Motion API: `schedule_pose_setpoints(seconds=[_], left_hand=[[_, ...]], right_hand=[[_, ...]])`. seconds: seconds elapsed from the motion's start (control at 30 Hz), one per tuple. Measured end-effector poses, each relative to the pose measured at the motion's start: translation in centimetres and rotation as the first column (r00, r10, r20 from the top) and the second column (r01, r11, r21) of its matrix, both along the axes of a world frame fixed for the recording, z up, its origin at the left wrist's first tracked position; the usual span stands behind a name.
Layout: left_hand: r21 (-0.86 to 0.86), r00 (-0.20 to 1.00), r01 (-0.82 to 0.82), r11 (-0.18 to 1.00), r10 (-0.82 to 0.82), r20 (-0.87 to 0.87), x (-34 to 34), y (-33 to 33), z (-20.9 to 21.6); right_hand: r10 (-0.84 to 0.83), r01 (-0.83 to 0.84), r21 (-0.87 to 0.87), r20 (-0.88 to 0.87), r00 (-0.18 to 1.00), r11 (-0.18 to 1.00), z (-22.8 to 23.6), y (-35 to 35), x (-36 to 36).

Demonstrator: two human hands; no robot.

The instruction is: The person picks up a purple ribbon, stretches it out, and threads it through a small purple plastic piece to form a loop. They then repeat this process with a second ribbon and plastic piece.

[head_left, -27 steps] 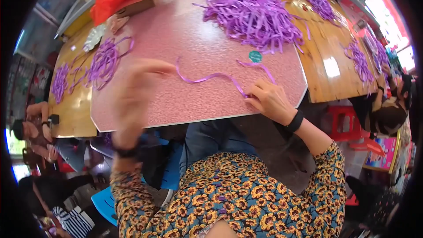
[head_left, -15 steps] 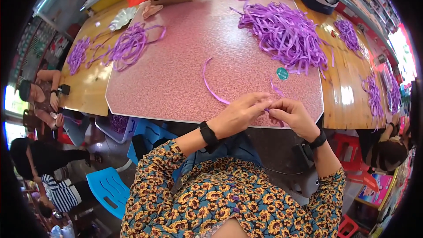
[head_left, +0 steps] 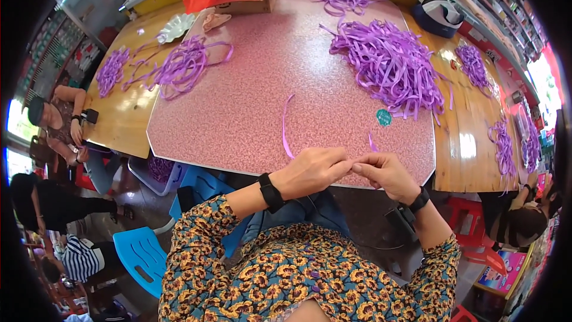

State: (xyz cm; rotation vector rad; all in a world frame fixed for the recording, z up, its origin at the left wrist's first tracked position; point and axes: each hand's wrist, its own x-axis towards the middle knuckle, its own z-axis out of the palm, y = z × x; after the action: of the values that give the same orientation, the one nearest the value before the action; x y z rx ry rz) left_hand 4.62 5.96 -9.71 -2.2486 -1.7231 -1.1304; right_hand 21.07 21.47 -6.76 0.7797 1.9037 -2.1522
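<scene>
I see the left hand (head_left: pixel 316 170) and the right hand (head_left: pixel 387 174) meeting at the fingertips over the near edge of the pink table (head_left: pixel 250 113). The left's fingers are curled nearly closed and the right's thumb and forefinger pinch together, both on one purple ribbon (head_left: pixel 284 132); I can't make out the stretch between them. One tail curves up the tabletop beyond the left hand, and a shorter bit shows above the right. Farther back I have a ribbon heap (head_left: pixel 387 65), with a green sticker (head_left: pixel 384 117) just below it.
</scene>
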Motion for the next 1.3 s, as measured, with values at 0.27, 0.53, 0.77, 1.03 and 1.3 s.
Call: schedule_pose_setpoints(seconds=[0.27, 0.53, 0.77, 1.03, 1.3], left_hand=[[-0.017, 0.996, -0.059, 0.998, 0.058, -0.064, -2.1, -1.6, 3.1], [-0.229, 0.977, -0.194, 0.954, 0.209, 0.046, -9.0, -5.9, 6.4], [-0.475, 0.922, -0.193, 0.859, 0.324, 0.211, -17.1, -11.2, 6.5], [-0.660, 0.784, -0.292, 0.692, 0.568, 0.249, -25.8, -20.1, 4.5], [-0.725, 0.555, -0.281, 0.629, 0.723, 0.412, -29.0, -25.4, 4.1]], right_hand=[[0.066, -0.044, 0.200, -0.107, 0.992, 0.979, 1.5, 0.2, -0.6], [0.028, 0.018, 0.333, -0.133, 0.991, 0.943, 3.0, 7.3, 3.6], [-0.063, 0.148, 0.396, -0.219, 0.974, 0.906, 2.0, 12.1, 7.3], [-0.279, 0.372, 0.262, -0.334, 0.901, 0.890, -0.6, 17.1, 11.2], [-0.433, 0.522, 0.296, -0.316, 0.844, 0.800, 0.4, 16.9, 12.0]])
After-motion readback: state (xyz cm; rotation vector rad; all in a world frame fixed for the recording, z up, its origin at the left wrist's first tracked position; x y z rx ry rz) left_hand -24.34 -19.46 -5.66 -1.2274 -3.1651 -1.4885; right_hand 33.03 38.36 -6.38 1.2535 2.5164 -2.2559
